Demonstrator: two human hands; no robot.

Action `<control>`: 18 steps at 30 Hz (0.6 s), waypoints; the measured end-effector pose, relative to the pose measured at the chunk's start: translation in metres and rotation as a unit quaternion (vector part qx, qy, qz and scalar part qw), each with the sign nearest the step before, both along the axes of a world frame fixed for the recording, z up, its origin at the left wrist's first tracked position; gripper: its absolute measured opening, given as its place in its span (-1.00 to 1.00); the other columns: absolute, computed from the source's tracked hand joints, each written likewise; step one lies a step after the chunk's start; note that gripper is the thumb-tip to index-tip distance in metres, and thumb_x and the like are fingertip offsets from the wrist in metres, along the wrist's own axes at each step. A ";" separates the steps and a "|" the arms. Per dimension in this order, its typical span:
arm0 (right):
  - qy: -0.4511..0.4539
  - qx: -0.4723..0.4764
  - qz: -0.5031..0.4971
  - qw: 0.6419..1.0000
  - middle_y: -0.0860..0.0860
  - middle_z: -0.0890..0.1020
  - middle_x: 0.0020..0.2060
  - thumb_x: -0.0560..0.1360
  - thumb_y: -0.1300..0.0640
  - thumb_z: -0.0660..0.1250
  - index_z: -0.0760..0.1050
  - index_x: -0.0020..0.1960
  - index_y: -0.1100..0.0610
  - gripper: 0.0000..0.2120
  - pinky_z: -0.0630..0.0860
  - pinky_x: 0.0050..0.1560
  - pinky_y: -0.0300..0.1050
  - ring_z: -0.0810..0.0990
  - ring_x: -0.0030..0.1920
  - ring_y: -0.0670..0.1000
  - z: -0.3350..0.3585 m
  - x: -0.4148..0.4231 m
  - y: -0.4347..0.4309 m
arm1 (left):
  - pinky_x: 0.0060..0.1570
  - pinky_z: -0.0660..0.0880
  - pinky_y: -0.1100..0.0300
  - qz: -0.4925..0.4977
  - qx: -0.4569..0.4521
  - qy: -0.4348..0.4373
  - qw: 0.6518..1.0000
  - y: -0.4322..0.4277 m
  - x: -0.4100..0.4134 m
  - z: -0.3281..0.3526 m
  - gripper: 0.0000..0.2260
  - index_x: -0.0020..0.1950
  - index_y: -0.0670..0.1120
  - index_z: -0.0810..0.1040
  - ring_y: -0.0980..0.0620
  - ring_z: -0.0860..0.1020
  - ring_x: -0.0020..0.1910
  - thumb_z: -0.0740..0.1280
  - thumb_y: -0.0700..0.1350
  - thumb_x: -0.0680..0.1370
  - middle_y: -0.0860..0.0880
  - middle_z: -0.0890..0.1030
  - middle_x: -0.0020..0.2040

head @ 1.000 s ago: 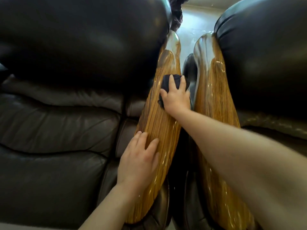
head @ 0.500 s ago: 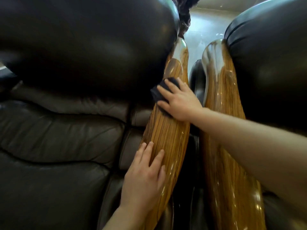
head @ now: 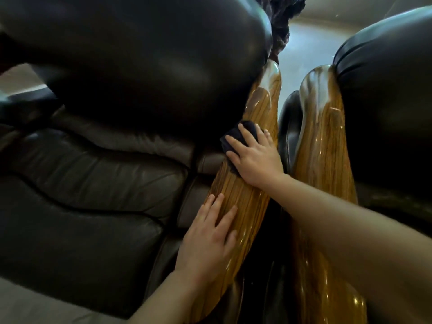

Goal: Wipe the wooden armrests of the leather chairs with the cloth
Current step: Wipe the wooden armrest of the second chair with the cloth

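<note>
Two glossy wooden armrests run side by side between two dark leather chairs. My right hand (head: pixel 253 157) presses a dark cloth (head: pixel 236 136) flat onto the left armrest (head: pixel 243 202), about halfway up and toward its left edge. Only the cloth's far and left edges show past my fingers. My left hand (head: pixel 208 239) rests flat on the same armrest lower down, fingers spread, holding nothing. The right armrest (head: pixel 322 136) lies untouched beside my right forearm.
The left chair's seat cushion (head: pixel 93 195) and bulging backrest (head: pixel 140 54) fill the left half. The right chair's backrest (head: pixel 385 101) rises at the right. A narrow dark gap separates the armrests. Pale floor (head: pixel 304 47) shows beyond them.
My right hand has slid the cloth from the armrest's right side across to its left edge, turning the fingers leftward. My left hand has stayed put on the lower armrest.
</note>
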State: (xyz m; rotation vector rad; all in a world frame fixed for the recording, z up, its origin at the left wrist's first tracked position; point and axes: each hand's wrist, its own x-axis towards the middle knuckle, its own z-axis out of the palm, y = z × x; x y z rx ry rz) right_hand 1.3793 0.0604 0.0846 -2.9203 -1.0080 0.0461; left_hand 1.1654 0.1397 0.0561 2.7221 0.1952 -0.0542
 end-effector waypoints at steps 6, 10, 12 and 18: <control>-0.041 0.007 0.061 0.997 0.05 0.19 0.62 0.69 -0.21 -0.12 0.18 0.60 -0.10 -0.47 -0.03 0.59 0.23 -0.02 0.63 0.23 -0.015 -0.073 -0.016 | 0.42 -0.27 0.17 0.035 0.000 0.046 0.998 -0.003 -0.035 0.001 -0.47 0.56 0.21 0.00 0.22 -0.40 0.49 -0.11 0.27 0.59 0.13 -0.15 0.61; -0.035 0.007 0.083 0.996 0.08 0.19 0.62 0.70 -0.19 -0.11 0.18 0.61 -0.03 -0.46 0.02 0.58 0.25 -0.04 0.63 0.24 -0.024 -0.116 -0.021 | 0.43 -0.01 0.14 0.138 -0.092 0.073 0.983 -0.013 -0.093 -0.006 -0.44 0.53 0.26 0.05 0.20 -0.21 0.54 -0.12 0.33 0.53 0.17 -0.07 0.59; -0.035 -0.001 0.097 0.995 0.09 0.16 0.63 0.70 -0.18 -0.11 0.16 0.62 -0.02 -0.46 0.02 0.58 0.26 -0.06 0.63 0.25 -0.032 -0.141 -0.021 | 0.47 0.10 0.09 0.169 -0.114 0.083 0.975 -0.014 -0.118 -0.009 -0.40 0.52 0.26 0.07 0.15 -0.11 0.56 -0.15 0.36 0.50 0.17 -0.01 0.59; -0.035 -0.008 0.137 0.990 0.08 0.16 0.63 0.69 -0.16 -0.07 0.18 0.61 -0.03 -0.47 0.01 0.58 0.26 -0.05 0.63 0.26 -0.054 -0.201 -0.018 | 0.53 -0.02 0.06 0.145 -0.060 0.096 0.983 -0.009 -0.164 -0.017 -0.46 0.56 0.18 0.03 0.06 -0.11 0.58 -0.04 0.24 0.58 0.05 0.00 0.61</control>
